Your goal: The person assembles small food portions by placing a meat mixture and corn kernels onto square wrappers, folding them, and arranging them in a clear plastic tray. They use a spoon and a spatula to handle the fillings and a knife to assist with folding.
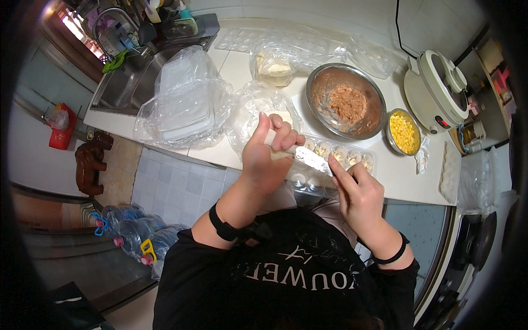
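My left hand (pixel 269 146) is wrapped around the pale handle of a flat-bladed knife (pixel 313 160), held above the counter's front edge. The metal blade points right. At its far end, the index finger and thumb of my right hand (pixel 360 192) close on the tip, the other fingers curled. Below the blade a clear plastic tray (pixel 369 159) has round compartments, several holding pale dough pieces with yellow bits. Behind it stands a steel bowl (pixel 375 91) of pinkish minced filling (pixel 347 104). A smaller bowl of corn kernels (pixel 403 133) is to its right.
Plastic-wrapped white trays (pixel 187 104) lie left, beside the sink (pixel 124 82). A bagged pale block (pixel 274 69) and an open plastic bag (pixel 256 104) lie behind my left hand. A white cooker (pixel 434 91) stands at right. Large water bottles (pixel 140 231) are on the floor.
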The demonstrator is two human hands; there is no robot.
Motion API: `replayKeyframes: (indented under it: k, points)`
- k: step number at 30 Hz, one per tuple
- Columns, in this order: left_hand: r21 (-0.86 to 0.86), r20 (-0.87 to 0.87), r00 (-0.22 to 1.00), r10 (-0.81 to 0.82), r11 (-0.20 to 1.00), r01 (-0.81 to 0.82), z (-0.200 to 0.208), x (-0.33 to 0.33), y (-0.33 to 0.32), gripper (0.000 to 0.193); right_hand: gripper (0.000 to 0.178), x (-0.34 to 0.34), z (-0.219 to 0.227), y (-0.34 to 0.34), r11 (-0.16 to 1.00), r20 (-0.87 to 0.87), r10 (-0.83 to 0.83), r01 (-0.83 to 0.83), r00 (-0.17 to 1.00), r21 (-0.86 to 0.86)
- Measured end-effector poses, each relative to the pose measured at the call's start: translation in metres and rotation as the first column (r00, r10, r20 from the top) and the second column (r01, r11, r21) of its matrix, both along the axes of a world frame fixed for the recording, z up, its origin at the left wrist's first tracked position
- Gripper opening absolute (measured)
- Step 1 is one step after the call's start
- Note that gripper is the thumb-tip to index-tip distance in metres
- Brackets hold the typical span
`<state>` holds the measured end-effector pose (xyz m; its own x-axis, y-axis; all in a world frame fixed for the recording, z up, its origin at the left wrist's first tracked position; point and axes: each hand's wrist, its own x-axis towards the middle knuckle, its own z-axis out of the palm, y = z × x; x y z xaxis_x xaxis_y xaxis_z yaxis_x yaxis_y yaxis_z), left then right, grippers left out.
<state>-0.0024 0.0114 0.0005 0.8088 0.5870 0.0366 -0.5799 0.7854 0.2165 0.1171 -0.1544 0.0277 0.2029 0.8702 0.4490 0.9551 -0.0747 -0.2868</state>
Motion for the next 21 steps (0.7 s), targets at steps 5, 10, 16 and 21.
replayKeyframes:
  k: [5, 10, 16, 21]
  points:
    - [0.067, -0.313, 0.944, 0.106, 0.994, -0.089, 0.010, 0.006, -0.011, 0.035, 0.046, -0.005, 0.001, 0.002, 1.000, 0.077, 0.002, -0.002, 0.997, 0.004]
    - [0.043, -0.350, 0.927, 0.131, 0.991, -0.124, 0.015, 0.013, -0.017, 0.037, 0.047, -0.007, 0.002, 0.004, 1.000, 0.058, 0.012, -0.012, 0.998, 0.010]
    - [0.097, -0.358, 0.931, 0.078, 0.994, -0.046, 0.010, 0.014, -0.017, 0.040, 0.046, -0.008, -0.001, 0.006, 0.999, 0.067, 0.018, -0.020, 0.998, 0.027]
    - [0.075, -0.462, 0.885, 0.055, 0.997, -0.022, 0.015, 0.023, -0.025, 0.044, 0.043, -0.008, -0.005, 0.005, 0.999, 0.024, -0.005, 0.004, 1.000, 0.042]
